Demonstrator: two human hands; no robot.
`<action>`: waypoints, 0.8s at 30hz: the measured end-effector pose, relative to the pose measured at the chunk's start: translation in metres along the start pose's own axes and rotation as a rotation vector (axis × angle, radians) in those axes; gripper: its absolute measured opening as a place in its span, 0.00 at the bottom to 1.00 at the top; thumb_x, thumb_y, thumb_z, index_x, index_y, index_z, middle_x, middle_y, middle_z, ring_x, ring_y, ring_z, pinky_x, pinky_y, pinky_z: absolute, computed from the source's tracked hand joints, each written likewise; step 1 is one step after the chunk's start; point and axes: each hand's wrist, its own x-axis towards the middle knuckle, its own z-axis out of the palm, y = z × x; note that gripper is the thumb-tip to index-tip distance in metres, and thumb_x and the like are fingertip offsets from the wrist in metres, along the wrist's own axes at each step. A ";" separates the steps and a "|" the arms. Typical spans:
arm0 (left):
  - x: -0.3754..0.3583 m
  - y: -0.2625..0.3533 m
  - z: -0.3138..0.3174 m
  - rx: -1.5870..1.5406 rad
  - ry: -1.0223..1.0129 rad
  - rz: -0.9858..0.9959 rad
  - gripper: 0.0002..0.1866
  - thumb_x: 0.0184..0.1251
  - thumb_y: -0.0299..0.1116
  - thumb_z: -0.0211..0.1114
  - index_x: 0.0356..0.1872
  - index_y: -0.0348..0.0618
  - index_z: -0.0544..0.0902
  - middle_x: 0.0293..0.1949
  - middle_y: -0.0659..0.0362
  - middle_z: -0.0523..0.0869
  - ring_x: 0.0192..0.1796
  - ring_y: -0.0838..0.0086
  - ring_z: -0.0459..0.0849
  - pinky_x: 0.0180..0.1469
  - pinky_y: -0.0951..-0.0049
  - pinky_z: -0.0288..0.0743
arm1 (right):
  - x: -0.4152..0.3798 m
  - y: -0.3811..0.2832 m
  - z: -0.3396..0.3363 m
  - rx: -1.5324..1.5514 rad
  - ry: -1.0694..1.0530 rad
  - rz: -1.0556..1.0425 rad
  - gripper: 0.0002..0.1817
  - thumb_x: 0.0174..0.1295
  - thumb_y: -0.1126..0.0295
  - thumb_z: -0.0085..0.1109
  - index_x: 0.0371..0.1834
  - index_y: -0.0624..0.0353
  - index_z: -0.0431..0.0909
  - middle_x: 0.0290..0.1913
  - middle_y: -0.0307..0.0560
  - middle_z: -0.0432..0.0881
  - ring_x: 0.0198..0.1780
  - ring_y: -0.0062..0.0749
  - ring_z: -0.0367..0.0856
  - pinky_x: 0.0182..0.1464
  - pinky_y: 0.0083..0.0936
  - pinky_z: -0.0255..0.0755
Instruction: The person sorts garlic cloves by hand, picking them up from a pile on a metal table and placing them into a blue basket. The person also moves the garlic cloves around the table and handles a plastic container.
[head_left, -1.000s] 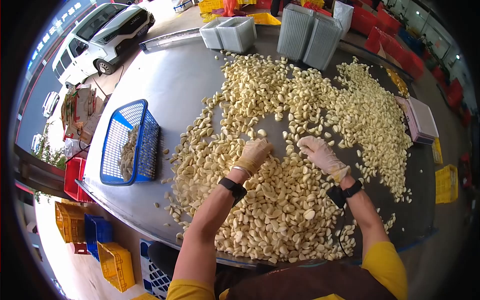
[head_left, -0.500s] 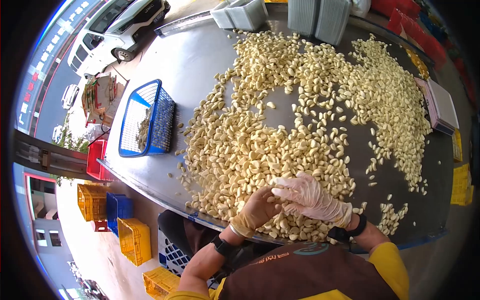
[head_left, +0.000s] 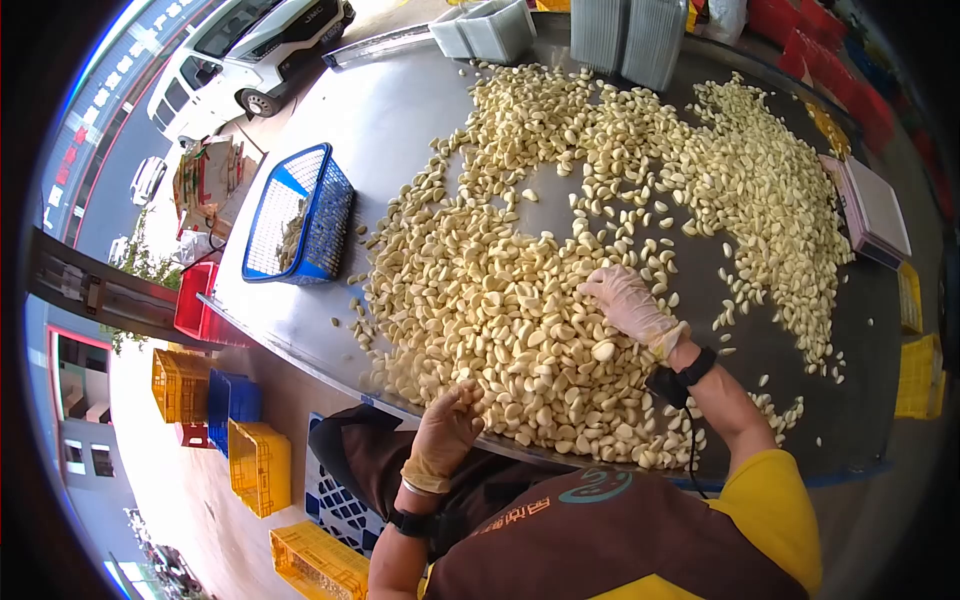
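Observation:
Peeled garlic cloves point(head_left: 500, 300) are heaped across a metal table point(head_left: 390, 100). My left hand point(head_left: 447, 425), in a thin glove, is held at the near edge of the heap. Its fingers are curled together, and what they hold, if anything, is hidden. Farther right, my right hand point(head_left: 632, 305), in a whitish glove, reaches over the middle of the heap with its fingers bent down among the cloves. Their tips are drawn together, and I cannot make out what is between them.
A blue basket point(head_left: 325, 215) with a few pieces inside stands at the left of the table. Clear plastic trays point(head_left: 625, 40) are stacked along the far side. A scale point(head_left: 872, 210) sits at the right edge. Yellow crates point(head_left: 260, 468) stand on the floor at left.
My hands were close together over the near part of the heap and have moved apart. The left has drawn back left toward the table edge; the right has moved farther into the heap.

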 end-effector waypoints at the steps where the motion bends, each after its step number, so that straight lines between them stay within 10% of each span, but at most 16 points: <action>1: -0.005 -0.005 -0.001 -0.016 -0.004 0.036 0.16 0.74 0.37 0.60 0.57 0.42 0.80 0.50 0.58 0.87 0.50 0.70 0.85 0.48 0.74 0.79 | 0.001 0.002 0.000 -0.033 -0.064 -0.035 0.08 0.63 0.68 0.58 0.43 0.52 0.83 0.40 0.44 0.81 0.45 0.43 0.78 0.46 0.40 0.73; 7: 0.013 -0.036 0.017 0.004 -0.218 -0.042 0.17 0.77 0.38 0.58 0.59 0.39 0.79 0.52 0.57 0.86 0.55 0.70 0.84 0.56 0.71 0.79 | 0.001 -0.004 0.006 -0.173 -0.065 0.007 0.05 0.62 0.67 0.60 0.38 0.53 0.80 0.38 0.45 0.78 0.44 0.45 0.76 0.48 0.42 0.69; 13: 0.022 -0.036 0.047 -0.067 -0.194 -0.217 0.20 0.79 0.42 0.55 0.63 0.40 0.76 0.57 0.56 0.84 0.59 0.68 0.83 0.60 0.68 0.77 | -0.012 -0.093 -0.058 0.307 -0.026 -0.027 0.07 0.67 0.70 0.59 0.46 0.54 0.78 0.48 0.43 0.78 0.53 0.42 0.74 0.59 0.38 0.66; 18: 0.060 -0.035 0.031 -0.133 -0.441 -0.355 0.21 0.80 0.42 0.52 0.64 0.41 0.75 0.57 0.55 0.84 0.52 0.74 0.84 0.41 0.81 0.79 | -0.016 -0.128 -0.061 0.277 -0.068 -0.081 0.19 0.64 0.69 0.59 0.60 0.49 0.78 0.60 0.41 0.77 0.62 0.39 0.72 0.68 0.43 0.57; 21: 0.027 -0.021 0.025 0.329 -0.334 -0.066 0.18 0.81 0.38 0.52 0.63 0.40 0.76 0.53 0.58 0.85 0.49 0.77 0.84 0.37 0.85 0.76 | -0.029 -0.144 -0.058 0.160 -0.268 -0.079 0.24 0.64 0.63 0.61 0.65 0.43 0.75 0.65 0.42 0.73 0.67 0.41 0.68 0.72 0.51 0.51; 24: 0.025 0.053 0.000 0.001 -0.318 -0.141 0.17 0.78 0.38 0.57 0.58 0.38 0.78 0.46 0.60 0.84 0.36 0.83 0.79 0.28 0.88 0.70 | -0.025 -0.140 -0.046 0.039 -0.429 -0.263 0.30 0.63 0.56 0.61 0.71 0.34 0.71 0.73 0.40 0.67 0.75 0.43 0.60 0.76 0.57 0.40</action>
